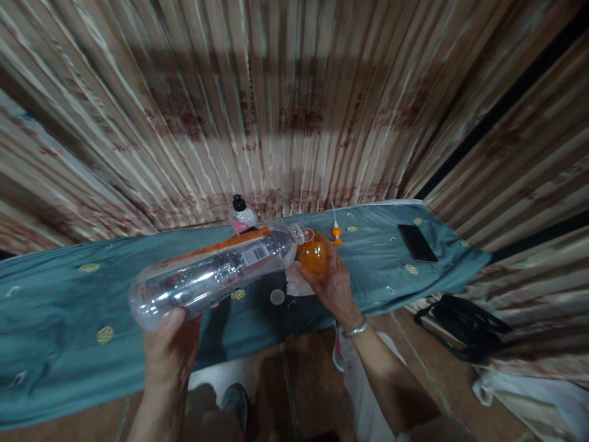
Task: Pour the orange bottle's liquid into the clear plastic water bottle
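Observation:
A large clear plastic bottle (pixel 216 264) with an orange label lies tilted in the air, its base toward the left. My left hand (pixel 172 344) is closed around its underside near the base. The bottle's neck meets the mouth of a small orange see-through bottle (pixel 314 255). Around that orange bottle my right hand (pixel 335 279) is closed, holding it above the cloth. I cannot tell whether liquid passes between the two. An orange spray or pump top (pixel 337 234) with a thin tube rests on the cloth just behind my right hand. Below lies a round white cap (pixel 277 297).
A teal patterned cloth (pixel 59 301) covers the long surface. A clear bottle with a black top (pixel 240 212) stands at the back, and a black phone (pixel 416 243) lies at the right. Pleated curtains (pixel 294 104) hang behind. A black bag (pixel 464 325) sits low at right.

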Action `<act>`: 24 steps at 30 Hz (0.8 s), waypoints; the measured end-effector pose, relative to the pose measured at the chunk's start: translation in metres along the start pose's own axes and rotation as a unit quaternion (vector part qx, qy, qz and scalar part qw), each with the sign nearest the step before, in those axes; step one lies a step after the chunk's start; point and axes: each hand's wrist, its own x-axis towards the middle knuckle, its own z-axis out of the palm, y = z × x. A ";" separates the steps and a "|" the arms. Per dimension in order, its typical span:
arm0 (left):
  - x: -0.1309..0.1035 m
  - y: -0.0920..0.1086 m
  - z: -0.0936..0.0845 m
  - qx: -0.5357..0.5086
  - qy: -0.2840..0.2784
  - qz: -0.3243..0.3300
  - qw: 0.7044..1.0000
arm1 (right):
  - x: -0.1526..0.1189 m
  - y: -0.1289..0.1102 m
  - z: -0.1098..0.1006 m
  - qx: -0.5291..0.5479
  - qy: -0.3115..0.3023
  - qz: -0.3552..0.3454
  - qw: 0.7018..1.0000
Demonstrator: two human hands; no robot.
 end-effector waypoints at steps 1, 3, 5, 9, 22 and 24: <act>0.000 0.000 0.000 0.000 -0.001 -0.001 1.000 | 0.000 0.000 0.000 0.001 0.003 -0.003 1.000; 0.000 0.001 0.001 -0.001 -0.002 -0.002 1.000 | 0.000 0.000 0.000 0.001 0.005 -0.004 1.000; 0.000 0.001 0.002 -0.002 0.005 -0.002 1.000 | 0.000 0.000 -0.001 -0.001 -0.001 -0.003 1.000; 0.000 0.002 0.003 -0.001 0.008 0.004 1.000 | 0.001 -0.001 -0.002 0.005 0.005 -0.015 1.000; 0.000 0.001 0.002 -0.007 0.023 -0.009 1.000 | 0.000 0.000 -0.001 -0.002 -0.004 0.003 1.000; 0.000 0.001 0.001 -0.004 0.022 -0.007 1.000 | 0.000 0.001 0.000 0.000 -0.002 0.002 1.000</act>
